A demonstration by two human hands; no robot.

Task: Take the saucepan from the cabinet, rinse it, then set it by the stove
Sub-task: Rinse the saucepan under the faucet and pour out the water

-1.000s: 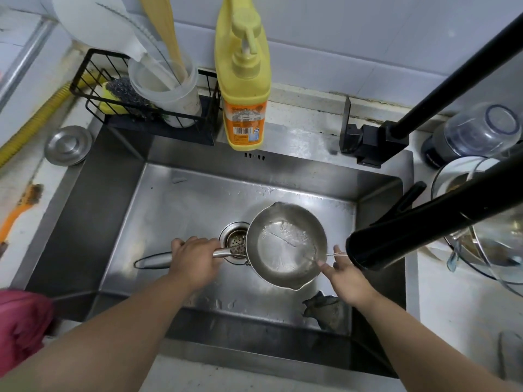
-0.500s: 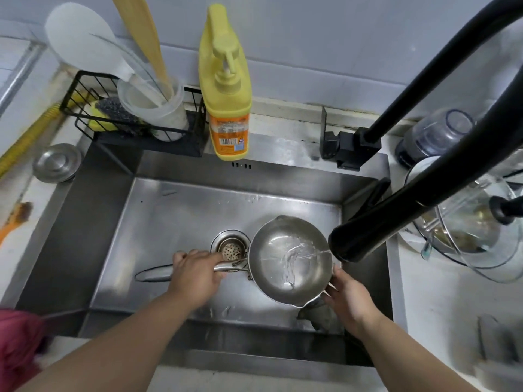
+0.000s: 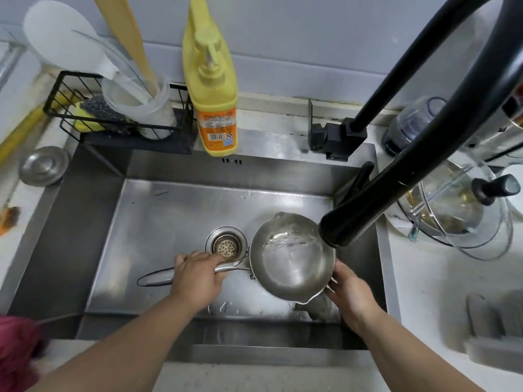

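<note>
A small steel saucepan (image 3: 291,258) with a pour spout is held over the steel sink (image 3: 169,210), right of the drain (image 3: 225,246). Water from the black faucet head (image 3: 351,224) runs into its bowl. My left hand (image 3: 198,274) is wrapped around the long metal handle. Against the saucepan's outer right wall rests my right hand (image 3: 349,292), fingers cupping the rim from beside and below.
A yellow soap bottle (image 3: 210,80) and a black wire caddy (image 3: 119,108) with sponges and a utensil cup stand behind the sink. A glass lid (image 3: 464,210) over a pot sits on the right counter. A round steel lid (image 3: 44,165) lies at left.
The saucepan has shifted right, under the faucet head, with water now landing near its far wall. My right hand has slid from the stream side down to the pan's lower right wall.
</note>
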